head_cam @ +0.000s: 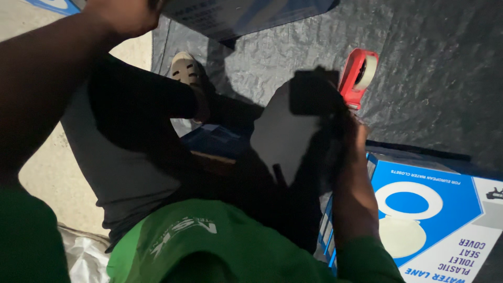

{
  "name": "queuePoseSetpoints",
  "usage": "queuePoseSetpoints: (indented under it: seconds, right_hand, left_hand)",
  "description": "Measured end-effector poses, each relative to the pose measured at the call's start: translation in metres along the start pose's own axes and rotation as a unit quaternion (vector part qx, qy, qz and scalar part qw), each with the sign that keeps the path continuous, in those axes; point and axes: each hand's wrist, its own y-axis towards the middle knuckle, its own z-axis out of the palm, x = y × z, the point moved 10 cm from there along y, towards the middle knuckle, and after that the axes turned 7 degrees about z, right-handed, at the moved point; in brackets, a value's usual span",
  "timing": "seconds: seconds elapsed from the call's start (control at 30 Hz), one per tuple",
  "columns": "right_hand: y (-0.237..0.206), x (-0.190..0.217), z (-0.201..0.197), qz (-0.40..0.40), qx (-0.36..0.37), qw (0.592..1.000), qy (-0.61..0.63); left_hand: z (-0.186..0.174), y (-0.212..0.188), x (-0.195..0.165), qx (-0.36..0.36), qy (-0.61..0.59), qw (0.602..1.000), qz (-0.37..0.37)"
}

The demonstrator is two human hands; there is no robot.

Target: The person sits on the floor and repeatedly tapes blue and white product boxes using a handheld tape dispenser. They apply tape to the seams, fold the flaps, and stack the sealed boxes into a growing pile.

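My left hand (126, 15) reaches up to the top edge of the view and grips the corner of a flat box (236, 15) with a blue and white face. My right hand (350, 133) is closed round the handle of a red tape dispenser (358, 73) that carries a roll of pale tape. The dispenser points away from me over a dark tarp. My right forearm runs along the edge of a blue and white carton (435, 209) at the lower right. The fingers of both hands are largely hidden by shadow or the frame edge.
A dark grey plastic tarp (429, 68) covers the floor ahead. My bent leg in dark trousers and a beige shoe (186, 68) lie in the middle. A pale concrete floor (52, 178) shows at the left, with crumpled white plastic (86, 257) at the bottom.
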Motion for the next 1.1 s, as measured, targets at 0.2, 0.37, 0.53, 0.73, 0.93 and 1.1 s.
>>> queuePoseSetpoints:
  seconds: [0.2,0.37,0.53,0.73,0.93,1.1]
  right_hand:
    - [0.011,-0.035,0.003,0.151,-0.016,0.981,0.119]
    - [0.007,-0.044,-0.004,0.199,-0.024,0.975,0.099]
    - [0.002,-0.032,0.014,0.226,-0.003,0.972,0.066]
    - [-0.003,-0.014,0.086,0.219,0.048,0.973,0.063]
    - [-0.077,0.005,0.006,0.254,-0.052,0.945,0.201]
    - [-0.072,0.240,-0.008,-0.015,0.032,0.970,0.242]
  left_hand:
    - [0.011,0.013,0.008,-0.002,0.007,1.000,0.017]
    - [-0.008,0.016,-0.008,-0.091,0.117,0.982,0.116]
    - [-0.017,0.009,-0.022,-0.148,0.008,0.977,0.154]
    - [-0.064,-0.033,-0.040,-0.367,0.036,0.889,0.273]
    - [-0.068,-0.037,-0.037,-0.427,-0.064,0.839,0.330]
    - [-0.045,-0.025,-0.035,-0.420,-0.177,0.828,0.327]
